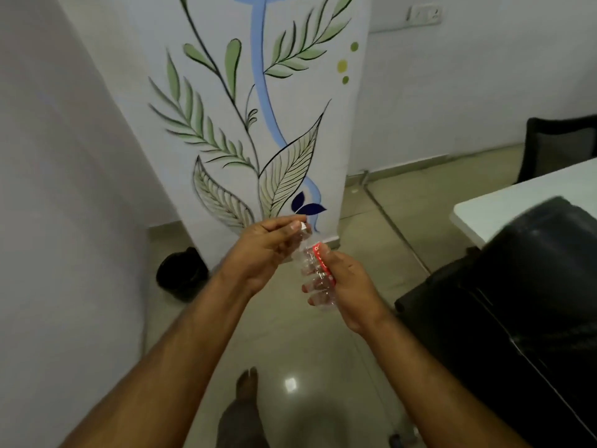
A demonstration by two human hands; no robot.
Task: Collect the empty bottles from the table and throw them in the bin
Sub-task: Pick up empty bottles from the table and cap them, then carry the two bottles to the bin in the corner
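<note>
Gripping a clear bottle (315, 273) around its body, the right hand (349, 286) tilts its neck toward eleven o'clock, where the left hand (265, 250) pinches the cap. The dark bin (182, 273) sits on the floor at nine o'clock, nearer the left hand.

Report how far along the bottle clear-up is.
Done: one clear plastic bottle with a red label is off the white table. In hand: the right hand grips its body, while the left hand pinches its white cap. Left: dropping it into the black bin by the wall. Most of the table is out of view, so other bottles cannot be ruled out.
</note>
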